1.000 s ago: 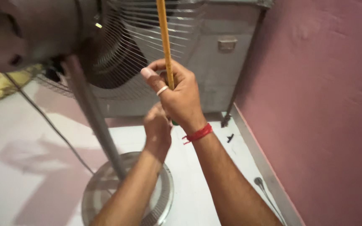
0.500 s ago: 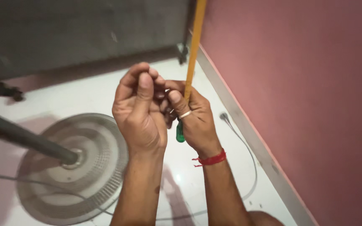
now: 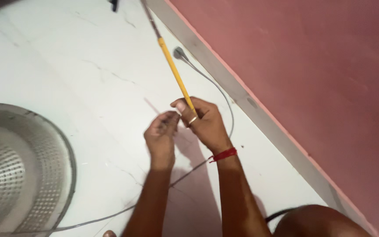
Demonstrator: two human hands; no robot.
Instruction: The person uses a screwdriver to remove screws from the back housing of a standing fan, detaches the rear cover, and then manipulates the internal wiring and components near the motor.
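- right hand (image 3: 205, 125) is curled shut round the near end of a long yellow-handled screwdriver (image 3: 175, 72), thumb on top, ring on one finger, red thread round the wrist. firm hold afaict
- left hand (image 3: 162, 137) sits just beside it, touching or nearly touching at the fingertips. fingers bunched in a pinch w/ thumb, looks like it's nipping something tiny but can't tell what, too small/blurry
- key bit: the tool's long axis runs up and slightly left away from the right hand, yellow part nearest the hand, then a darker thin shaft going on toward the top edge of the view. so the far end lies well away from both hands, and the right hand is the one actually on it; left is closer to the butt end only
- both hands hang above a white marble-ish floor (image 3: 66, 66), not resting on it
- grey cable (image 3: 216, 87) w/ a plug end lies on the floor under/behind the hands, curving along near the skirting of the pink wall (image 3: 321, 79)
- round perforated metal fan base (image 3: 18, 171) at the left edge, well apart from the hands
- vs half a sec ago: the green bit below the right hand isn't visible now, fan pole and grey cabinet are out of view, and the tool leans left instead of near upright. hands less clasped together than before
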